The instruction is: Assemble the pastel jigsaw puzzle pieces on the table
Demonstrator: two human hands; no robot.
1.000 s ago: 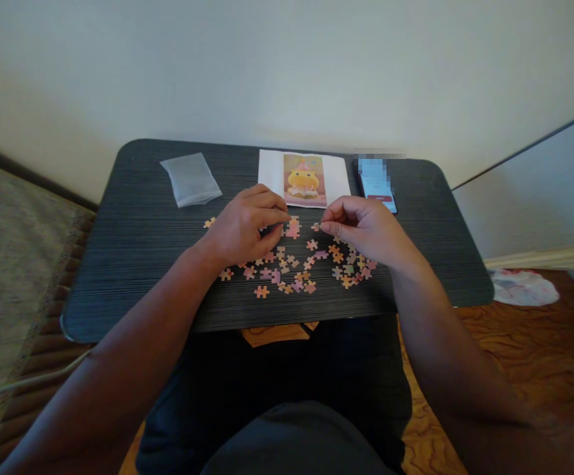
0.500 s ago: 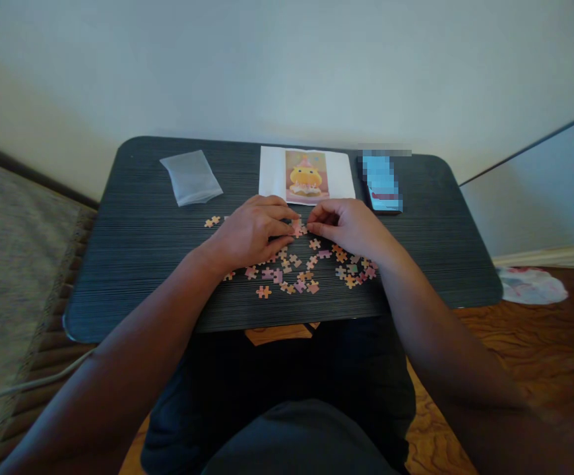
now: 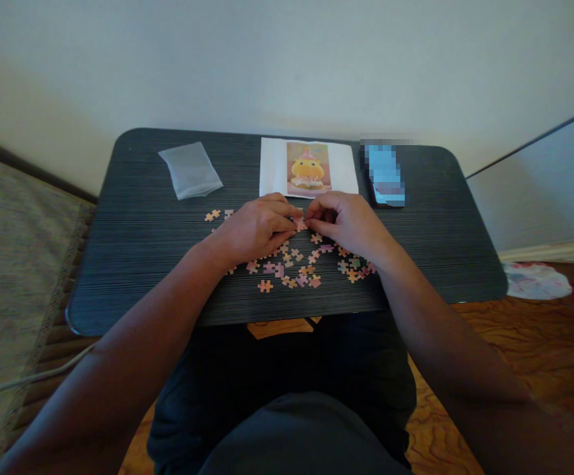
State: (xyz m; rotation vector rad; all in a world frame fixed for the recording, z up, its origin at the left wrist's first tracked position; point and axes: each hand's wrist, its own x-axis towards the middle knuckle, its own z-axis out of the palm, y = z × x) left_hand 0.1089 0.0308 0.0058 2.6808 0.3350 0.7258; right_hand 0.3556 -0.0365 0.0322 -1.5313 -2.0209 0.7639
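Many small pastel jigsaw pieces [image 3: 301,265] lie scattered on a dark wood-grain table [image 3: 133,224]. My left hand [image 3: 255,228] and my right hand [image 3: 344,223] meet fingertip to fingertip at the middle of the table. Both pinch small pink puzzle pieces [image 3: 299,224] pressed together between them. Just beyond the hands lies a reference picture [image 3: 308,169] of a yellow cartoon figure on white paper.
A clear plastic bag [image 3: 191,170] lies at the back left of the table. A phone [image 3: 384,175] lies at the back right beside the picture. A carpet lies on the left, wooden floor on the right, and a white cable [image 3: 24,380] runs at lower left.
My right hand moved left with its piece until its fingertips met the left hand's. The view shifted slightly, so the table sits a little higher in the frame.
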